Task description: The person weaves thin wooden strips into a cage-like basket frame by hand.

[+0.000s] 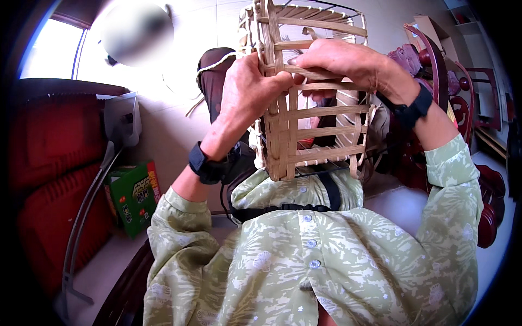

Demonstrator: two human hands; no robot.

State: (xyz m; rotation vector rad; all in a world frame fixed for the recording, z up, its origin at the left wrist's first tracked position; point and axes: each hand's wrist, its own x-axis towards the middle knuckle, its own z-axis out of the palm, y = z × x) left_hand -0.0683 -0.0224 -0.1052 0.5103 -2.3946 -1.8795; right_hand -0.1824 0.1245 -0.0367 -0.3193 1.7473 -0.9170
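An open-weave basket (326, 153) of flat tan straps, with pale cord lashing along a thin dark frame, is held on its side over my lap. My left hand (250, 89) is closed at its left side, thumb pressing on a strap near the middle. From the right, my right hand (348, 65) has its fingers curled around a horizontal strap, the tips partly hidden behind the weave and close to my left thumb. A loose pale cord (209, 68) trails leftward from beside my left hand.
Red cushioned seating (60, 138) and a grey metal stand (122, 122) are at the left, beside a green box (130, 198). Carved dark-red furniture (486, 223) is at my right, with cardboard (427, 30) behind. A dark-clad knee (212, 76) shows beside the basket.
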